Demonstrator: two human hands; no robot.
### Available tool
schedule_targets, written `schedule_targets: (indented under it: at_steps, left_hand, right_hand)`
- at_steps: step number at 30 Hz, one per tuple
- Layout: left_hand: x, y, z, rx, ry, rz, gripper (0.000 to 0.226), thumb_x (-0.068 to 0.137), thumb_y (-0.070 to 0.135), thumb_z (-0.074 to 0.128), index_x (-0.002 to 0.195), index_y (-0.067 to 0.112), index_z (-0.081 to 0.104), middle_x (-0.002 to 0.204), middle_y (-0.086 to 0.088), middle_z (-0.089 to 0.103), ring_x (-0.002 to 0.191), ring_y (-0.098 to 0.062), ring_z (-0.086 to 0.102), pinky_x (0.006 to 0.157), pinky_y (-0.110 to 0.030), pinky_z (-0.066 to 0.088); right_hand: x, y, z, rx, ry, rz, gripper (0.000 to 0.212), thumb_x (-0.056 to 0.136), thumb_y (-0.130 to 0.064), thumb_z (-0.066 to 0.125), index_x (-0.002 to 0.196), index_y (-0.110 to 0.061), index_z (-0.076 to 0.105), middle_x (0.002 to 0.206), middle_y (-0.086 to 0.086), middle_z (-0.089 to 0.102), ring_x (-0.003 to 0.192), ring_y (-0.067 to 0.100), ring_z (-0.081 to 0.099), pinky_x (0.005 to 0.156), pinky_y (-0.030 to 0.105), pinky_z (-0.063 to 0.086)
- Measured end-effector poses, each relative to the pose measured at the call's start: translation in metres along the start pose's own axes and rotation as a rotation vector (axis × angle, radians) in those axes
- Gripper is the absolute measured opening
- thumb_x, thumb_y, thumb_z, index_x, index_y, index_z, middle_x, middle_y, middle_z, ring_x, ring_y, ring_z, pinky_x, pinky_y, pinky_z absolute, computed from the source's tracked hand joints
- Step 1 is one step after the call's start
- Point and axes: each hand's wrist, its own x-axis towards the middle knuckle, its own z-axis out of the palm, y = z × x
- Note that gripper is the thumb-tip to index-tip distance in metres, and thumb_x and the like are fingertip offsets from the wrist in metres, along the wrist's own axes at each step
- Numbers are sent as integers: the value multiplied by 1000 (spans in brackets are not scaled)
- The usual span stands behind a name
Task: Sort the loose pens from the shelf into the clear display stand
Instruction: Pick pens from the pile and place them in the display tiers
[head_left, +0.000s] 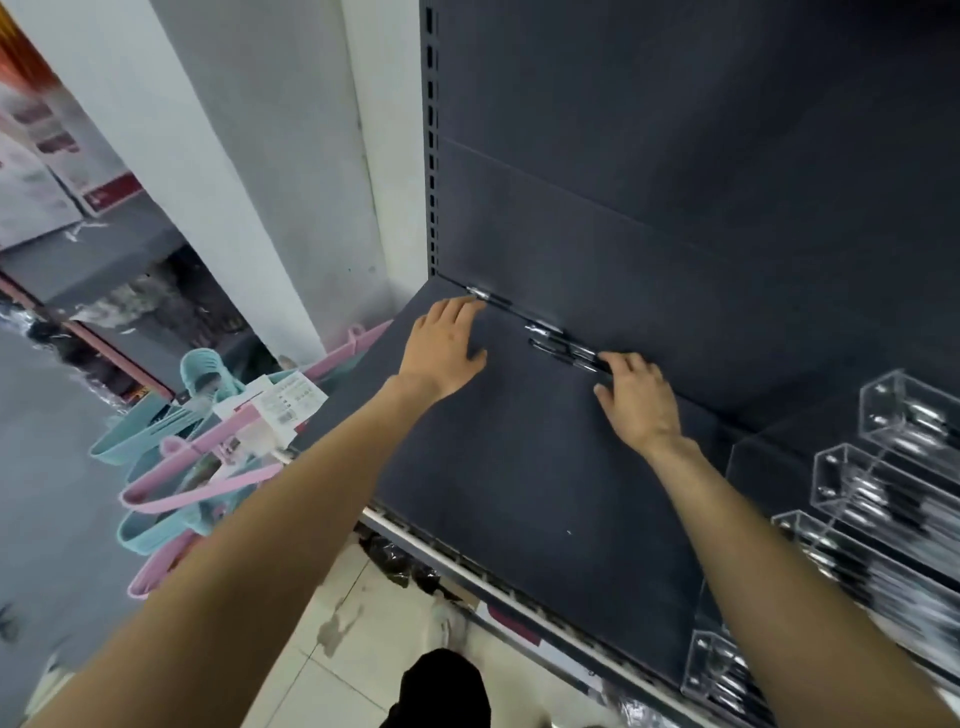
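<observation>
From the head view, a dark grey shelf (519, 467) fills the middle of the frame, with a matching dark back panel (675, 156) rising behind it. Both bare forearms reach up from the bottom edge toward the shelf's rear corner.

The left hand (447, 343) lies near the centre of the frame, palm down, fingers spread and fairly straight, their tips at the seam where the shelf meets the back panel. They touch or nearly touch one loose pen (485, 296) lying along that seam; it is not gripped.

The right hand (636, 400), just right of centre, also lies palm down with fingers loosely extended. Its fingertips rest against the end of a small cluster of loose pens (558, 343), dark-barrelled with silvery clips, lying along the same seam between the two hands. Whether a finger curls around one is hard to say through the blur; it looks like touching rather than pinching.

The clear display stand (883, 493) sits at the right edge of the frame, its stepped transparent compartments already holding blurred pens.

At the lower left hang pink and teal plastic hangers (176, 467) with a paper tag (291, 400). Pale floor tiles (332, 649) show at the bottom.
</observation>
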Motion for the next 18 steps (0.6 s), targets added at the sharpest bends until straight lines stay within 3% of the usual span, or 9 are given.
schedule_targets:
  at_steps: [6, 11, 16, 18]
  left_hand:
    - [43, 2, 14, 151, -95, 172, 57, 92, 28, 51, 145, 18, 32, 149, 0, 36, 138, -22, 27, 111, -36, 21]
    - [57, 4, 22, 276, -92, 247, 44, 96, 34, 44, 138, 21, 39, 140, 0, 40, 131, -23, 33, 109, -36, 22]
    - [63, 11, 20, 325, -186, 296, 24, 101, 24, 39, 122, 14, 47, 124, -5, 49, 117, -24, 45, 101, -35, 34]
    - [54, 10, 16, 201, -189, 265, 20, 101, 21, 40, 116, 11, 50, 116, -6, 54, 108, -24, 51, 90, -33, 42]
  right_hand:
    - [7, -4, 2, -139, -22, 1, 50, 94, -36, 51, 137, -15, 38, 127, 11, 45, 116, 30, 42, 96, 42, 39]
    - [6, -3, 0, -174, -32, -35, 37, 95, -33, 50, 125, -11, 47, 121, 11, 43, 112, 27, 42, 87, 38, 45]
    - [-5, -6, -4, -308, -215, -132, 22, 101, -24, 34, 113, -7, 41, 116, 14, 52, 106, 27, 50, 74, 36, 44]
    - [-17, -5, -10, -308, -261, -153, 18, 103, -22, 29, 108, -8, 40, 114, 13, 54, 101, 27, 52, 71, 34, 40]
